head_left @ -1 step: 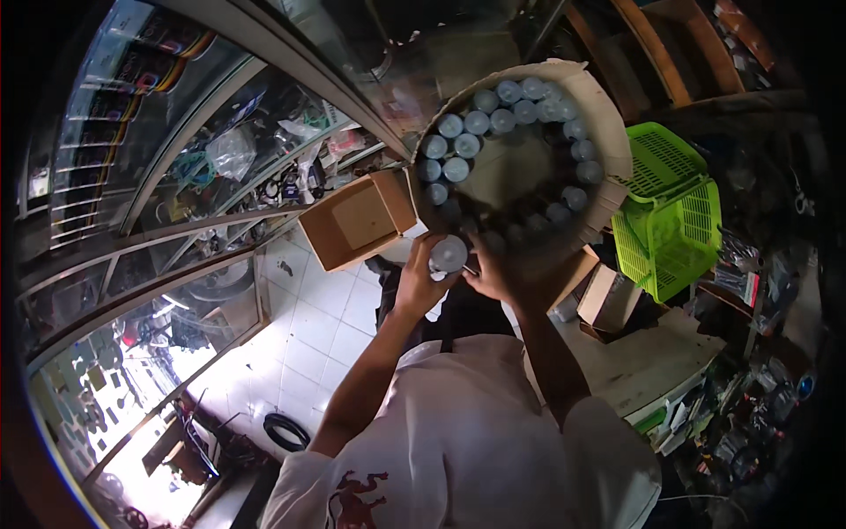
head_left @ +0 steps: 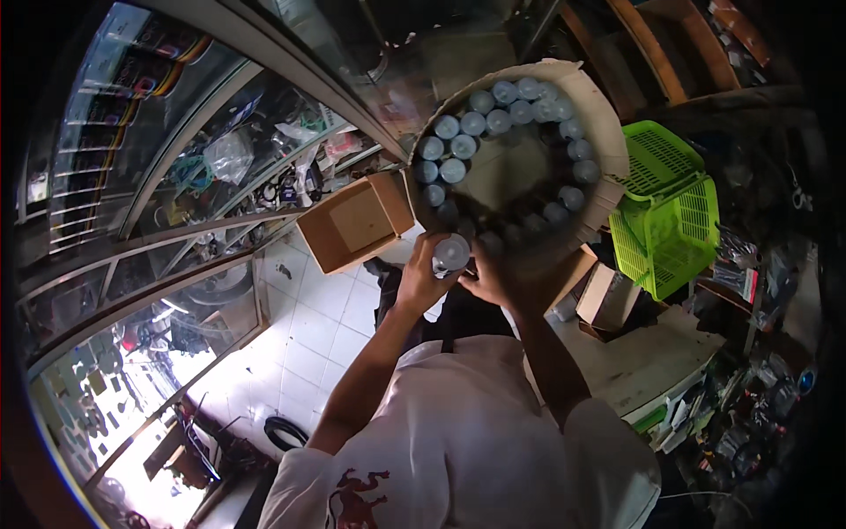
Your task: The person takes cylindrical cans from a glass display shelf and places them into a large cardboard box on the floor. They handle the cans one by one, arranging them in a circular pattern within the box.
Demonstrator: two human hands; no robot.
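Observation:
My left hand (head_left: 422, 280) is wrapped round a small bottle (head_left: 452, 253) with a pale, frosted round top that faces up. Close against the bottle's right side, my right hand (head_left: 492, 280) has its fingers curled and pinched together; what lies between them is hidden. Just beyond both hands stands a large roundish cardboard box (head_left: 608, 145) with its top open. Several bottles (head_left: 463, 146) with the same pale tops stand upright along its inner wall, around a bare brown bottom. The near side of the box's inside is in shadow.
A small open cardboard carton (head_left: 357, 225) sits left of the big box. On the right are a bright green plastic basket (head_left: 665, 234) and another carton (head_left: 608, 300). Glass display cases (head_left: 203, 159) line the left, and cluttered goods (head_left: 749, 414) fill the lower right.
My right fingers have drawn in slightly against the bottle's side; a thin pale bit seen at their tips before no longer shows. The left hand keeps its hold.

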